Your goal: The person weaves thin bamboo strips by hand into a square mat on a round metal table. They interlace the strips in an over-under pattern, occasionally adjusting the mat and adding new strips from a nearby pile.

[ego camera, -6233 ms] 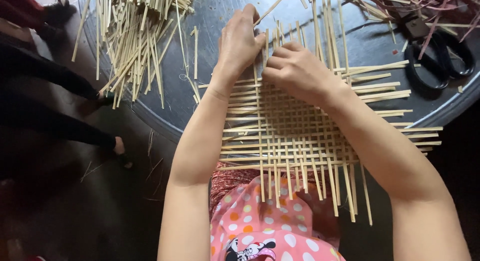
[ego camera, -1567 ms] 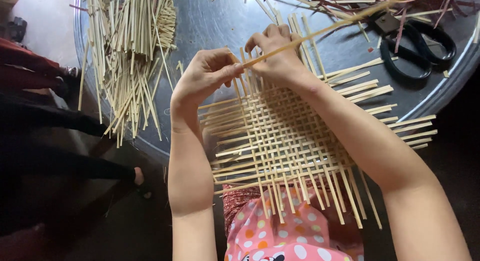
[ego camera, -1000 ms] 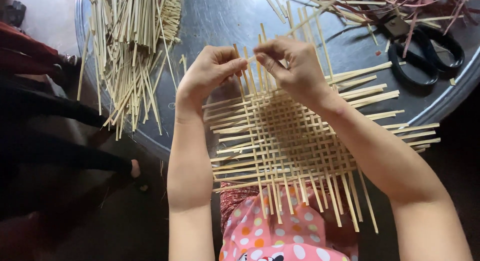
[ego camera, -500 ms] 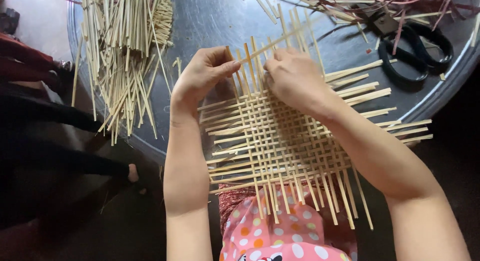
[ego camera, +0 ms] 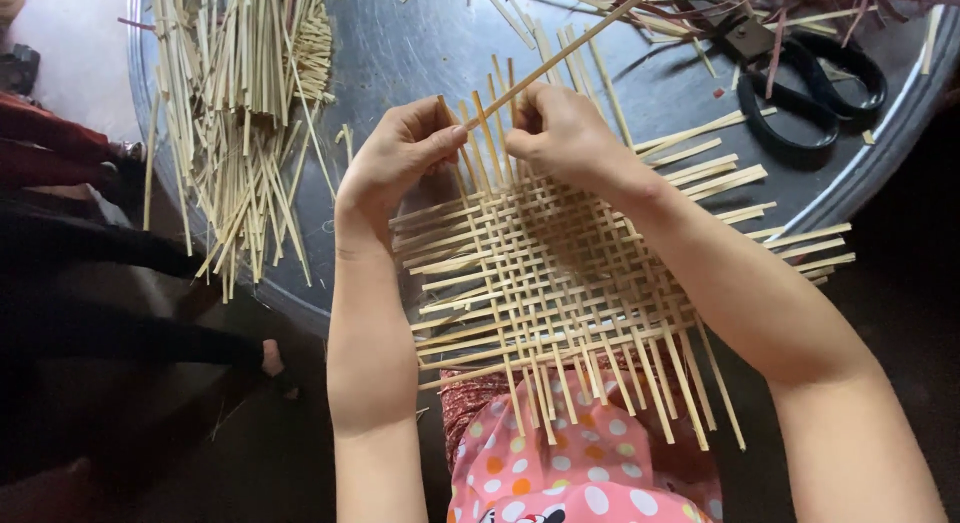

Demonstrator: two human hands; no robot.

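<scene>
A half-woven mat of pale bamboo strips [ego camera: 560, 283] lies on the near edge of a round dark metal tray [ego camera: 400, 53], its loose ends sticking out on all sides. My left hand [ego camera: 395, 163] pinches upright strips at the mat's far left corner. My right hand [ego camera: 560, 133] grips a long single strip [ego camera: 590, 38] that slants up to the right, with its lower end between the upright strips at the mat's far edge.
A heap of loose bamboo strips [ego camera: 240, 103] covers the tray's left side. Black scissors [ego camera: 800, 83] lie at the far right among reddish and pale offcuts. Pink spotted cloth [ego camera: 570, 473] covers my lap below the mat. Dark floor lies to the left.
Both hands stay at the mat's far edge. The long strip in my right hand has been raised again, slanting up to the right; half a second ago it lay lower across the uprights.
</scene>
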